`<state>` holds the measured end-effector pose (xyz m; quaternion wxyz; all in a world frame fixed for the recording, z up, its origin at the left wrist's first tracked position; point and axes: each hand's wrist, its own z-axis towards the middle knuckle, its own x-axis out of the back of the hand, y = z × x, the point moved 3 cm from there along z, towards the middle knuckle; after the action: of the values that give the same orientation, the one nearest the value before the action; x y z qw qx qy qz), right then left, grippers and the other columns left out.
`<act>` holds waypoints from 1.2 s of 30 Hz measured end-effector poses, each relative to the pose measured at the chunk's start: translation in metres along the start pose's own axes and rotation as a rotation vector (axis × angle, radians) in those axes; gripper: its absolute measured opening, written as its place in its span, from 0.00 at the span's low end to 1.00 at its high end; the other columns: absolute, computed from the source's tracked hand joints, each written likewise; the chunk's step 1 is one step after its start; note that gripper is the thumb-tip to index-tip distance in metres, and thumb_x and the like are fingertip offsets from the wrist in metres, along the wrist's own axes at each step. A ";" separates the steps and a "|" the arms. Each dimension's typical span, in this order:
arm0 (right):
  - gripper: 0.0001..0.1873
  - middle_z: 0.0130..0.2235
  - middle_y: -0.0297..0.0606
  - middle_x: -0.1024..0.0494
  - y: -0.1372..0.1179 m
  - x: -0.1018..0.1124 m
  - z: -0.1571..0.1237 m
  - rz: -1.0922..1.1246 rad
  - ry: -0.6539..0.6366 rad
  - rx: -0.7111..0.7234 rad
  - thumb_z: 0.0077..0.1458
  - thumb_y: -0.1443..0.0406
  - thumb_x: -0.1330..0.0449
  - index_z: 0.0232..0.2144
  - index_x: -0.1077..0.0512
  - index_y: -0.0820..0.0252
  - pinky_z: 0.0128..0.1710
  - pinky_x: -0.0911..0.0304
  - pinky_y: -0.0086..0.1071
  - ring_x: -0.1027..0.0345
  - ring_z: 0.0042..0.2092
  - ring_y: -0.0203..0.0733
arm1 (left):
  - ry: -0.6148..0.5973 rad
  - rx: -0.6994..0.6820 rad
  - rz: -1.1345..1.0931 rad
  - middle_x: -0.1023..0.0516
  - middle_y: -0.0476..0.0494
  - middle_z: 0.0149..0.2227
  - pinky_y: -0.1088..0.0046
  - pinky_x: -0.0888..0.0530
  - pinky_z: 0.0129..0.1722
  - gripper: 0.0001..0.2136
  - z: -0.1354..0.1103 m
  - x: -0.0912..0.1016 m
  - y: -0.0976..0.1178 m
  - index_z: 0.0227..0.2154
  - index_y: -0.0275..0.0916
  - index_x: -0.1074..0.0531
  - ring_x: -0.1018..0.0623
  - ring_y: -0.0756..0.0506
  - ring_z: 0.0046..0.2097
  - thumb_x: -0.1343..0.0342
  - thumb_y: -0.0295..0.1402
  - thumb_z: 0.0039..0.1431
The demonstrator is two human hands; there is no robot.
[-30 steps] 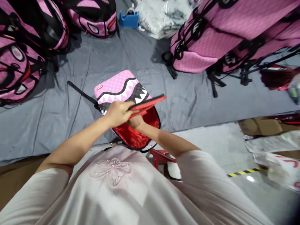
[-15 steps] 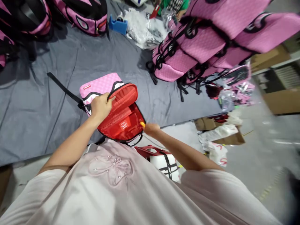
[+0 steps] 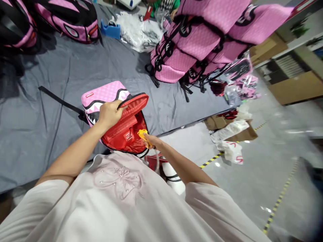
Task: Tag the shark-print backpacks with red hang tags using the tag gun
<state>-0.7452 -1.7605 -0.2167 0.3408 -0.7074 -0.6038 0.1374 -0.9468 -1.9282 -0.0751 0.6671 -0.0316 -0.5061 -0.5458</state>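
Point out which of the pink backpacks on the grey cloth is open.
The pink backpack directly before the person, its red-lined flap lifted by the left hand. The piled backpacks at right and those at the far left are shut.

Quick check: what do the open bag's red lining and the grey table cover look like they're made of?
Red lining: likely thin synthetic fabric, slightly glossy; it catches light and creases. Grey table cover: matte woven cloth by its look, lying in soft wrinkles and folds.

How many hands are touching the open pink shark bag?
2. The left hand grips the red flap of the pink shark bag; the right hand, holding a small yellow thing, reaches into its red opening.
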 end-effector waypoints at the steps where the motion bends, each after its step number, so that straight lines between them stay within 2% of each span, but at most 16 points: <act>1: 0.28 0.15 0.28 0.40 -0.003 -0.011 0.008 0.084 -0.021 0.005 0.67 0.45 0.54 0.23 0.41 0.57 0.13 0.59 0.24 0.52 0.14 0.30 | -0.012 -0.022 -0.001 0.20 0.42 0.26 0.71 0.40 0.27 0.11 0.000 0.000 0.004 0.30 0.39 0.22 0.22 0.43 0.28 0.46 0.38 0.61; 3: 0.28 0.17 0.27 0.39 -0.006 -0.039 0.026 0.342 -0.065 0.022 0.68 0.44 0.58 0.26 0.41 0.57 0.13 0.57 0.22 0.51 0.15 0.29 | -0.020 -0.058 0.002 0.21 0.43 0.25 0.72 0.41 0.27 0.11 0.001 -0.001 0.008 0.28 0.39 0.23 0.24 0.45 0.27 0.45 0.38 0.61; 6: 0.27 0.16 0.25 0.42 -0.003 -0.074 0.046 0.739 -0.120 0.081 0.68 0.45 0.57 0.28 0.40 0.57 0.14 0.56 0.21 0.51 0.16 0.29 | -0.013 -0.082 0.012 0.21 0.44 0.24 0.72 0.40 0.27 0.11 0.007 -0.001 0.007 0.28 0.38 0.23 0.25 0.46 0.26 0.46 0.37 0.60; 9: 0.24 0.15 0.23 0.45 0.007 -0.084 0.052 0.837 -0.220 0.192 0.68 0.48 0.51 0.28 0.38 0.58 0.15 0.52 0.21 0.51 0.15 0.29 | 0.031 -0.064 0.009 0.21 0.43 0.25 0.72 0.38 0.28 0.11 0.017 0.000 -0.001 0.31 0.37 0.22 0.25 0.46 0.26 0.46 0.37 0.60; 12: 0.22 0.14 0.23 0.44 0.015 -0.076 0.051 0.827 -0.173 0.217 0.68 0.50 0.49 0.27 0.37 0.58 0.14 0.52 0.22 0.50 0.15 0.30 | 0.073 -0.072 0.011 0.20 0.43 0.28 0.72 0.35 0.30 0.13 0.025 0.002 -0.005 0.35 0.36 0.22 0.24 0.47 0.28 0.48 0.39 0.61; 18: 0.20 0.13 0.25 0.43 0.004 -0.067 0.044 0.763 -0.044 0.076 0.67 0.53 0.49 0.26 0.37 0.58 0.13 0.54 0.24 0.48 0.14 0.32 | 0.062 -0.121 0.032 0.20 0.44 0.28 0.73 0.35 0.30 0.12 0.031 0.003 -0.005 0.33 0.38 0.22 0.23 0.47 0.29 0.48 0.38 0.60; 21: 0.20 0.14 0.25 0.42 0.012 -0.061 0.024 0.749 0.098 0.048 0.67 0.53 0.49 0.25 0.40 0.56 0.12 0.55 0.24 0.48 0.14 0.31 | 0.068 -0.140 0.042 0.20 0.44 0.28 0.73 0.35 0.30 0.11 0.032 0.005 -0.005 0.33 0.38 0.22 0.23 0.46 0.30 0.48 0.37 0.59; 24: 0.18 0.15 0.27 0.39 0.027 -0.049 -0.003 0.632 0.304 0.090 0.64 0.52 0.45 0.27 0.39 0.55 0.13 0.51 0.26 0.45 0.15 0.33 | 0.052 -0.171 0.034 0.20 0.43 0.28 0.72 0.35 0.29 0.11 0.030 0.004 -0.003 0.32 0.38 0.22 0.24 0.46 0.28 0.48 0.37 0.60; 26: 0.17 0.15 0.27 0.38 0.025 -0.039 -0.014 0.556 0.422 0.129 0.64 0.53 0.46 0.28 0.39 0.55 0.14 0.49 0.27 0.43 0.16 0.35 | 0.003 -0.238 0.020 0.21 0.44 0.26 0.72 0.36 0.28 0.11 0.028 0.000 0.001 0.31 0.38 0.22 0.25 0.47 0.27 0.48 0.37 0.60; 27: 0.16 0.15 0.27 0.38 0.018 -0.035 -0.013 0.534 0.437 0.146 0.64 0.53 0.47 0.29 0.39 0.55 0.14 0.48 0.27 0.43 0.16 0.35 | -0.028 -0.288 0.020 0.21 0.44 0.25 0.72 0.37 0.28 0.12 0.026 -0.003 0.004 0.29 0.38 0.23 0.25 0.47 0.26 0.48 0.37 0.61; 29: 0.16 0.15 0.27 0.40 -0.006 -0.028 0.000 0.506 0.402 0.172 0.66 0.53 0.50 0.29 0.38 0.55 0.15 0.47 0.27 0.44 0.16 0.34 | -0.071 -0.399 0.041 0.23 0.44 0.23 0.72 0.37 0.27 0.12 0.023 -0.008 0.010 0.26 0.39 0.24 0.26 0.47 0.25 0.48 0.37 0.61; 31: 0.18 0.14 0.27 0.39 -0.039 -0.022 0.024 0.465 0.288 0.214 0.69 0.54 0.52 0.29 0.38 0.56 0.15 0.46 0.26 0.44 0.16 0.33 | -0.066 -0.476 0.079 0.25 0.44 0.21 0.71 0.38 0.27 0.14 0.021 -0.009 0.014 0.24 0.39 0.25 0.27 0.47 0.24 0.49 0.38 0.62; 33: 0.18 0.15 0.28 0.37 -0.066 -0.017 0.045 0.429 0.160 0.228 0.68 0.56 0.47 0.27 0.36 0.58 0.16 0.45 0.25 0.42 0.16 0.33 | -0.047 -0.495 0.112 0.27 0.45 0.19 0.71 0.38 0.26 0.16 0.022 -0.006 0.015 0.23 0.39 0.26 0.28 0.47 0.23 0.49 0.40 0.63; 36: 0.20 0.13 0.30 0.36 -0.083 -0.004 0.059 0.318 0.036 0.248 0.67 0.60 0.44 0.23 0.36 0.60 0.15 0.47 0.24 0.43 0.14 0.32 | -0.047 -0.478 0.130 0.27 0.45 0.19 0.70 0.38 0.26 0.16 0.027 0.000 0.009 0.24 0.40 0.25 0.28 0.47 0.23 0.49 0.41 0.62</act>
<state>-0.8448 -1.7424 -0.2073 0.4100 -0.7489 -0.4566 0.2503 -0.9574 -1.9089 -0.0574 0.6624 -0.2337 -0.3746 -0.6052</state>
